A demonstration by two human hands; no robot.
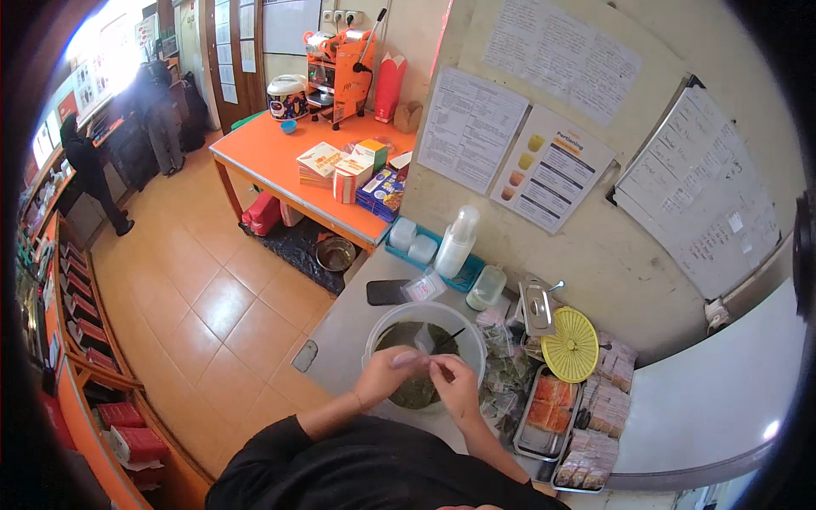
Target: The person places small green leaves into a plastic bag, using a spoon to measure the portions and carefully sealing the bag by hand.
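Note:
My left hand [390, 377] and my right hand [459, 387] meet fingertip to fingertip over a round translucent plastic tub [475, 335]. Between them they pinch the edge of a small clear plastic bag [423, 339], partly hidden by the fingers. Dark green dried flakes [411, 394] cover the inside of the tub. A thin black handle [451, 338] sticks out of the flakes. To the right of the tub lie many small clear sachets with green contents [507, 376], heaped loosely. A pack of clear plastic bags [426, 287] rests behind the tub, against a black phone [386, 292].
A teal tray [470, 273] with stacked plastic cups [455, 245] stands by the wall. Right are a yellow lid [570, 344], a metal tray of orange packets [551, 401] and packed sachets [583, 456]. An orange table [255, 150] holds a cup sealer [347, 76]. Two people stand far left.

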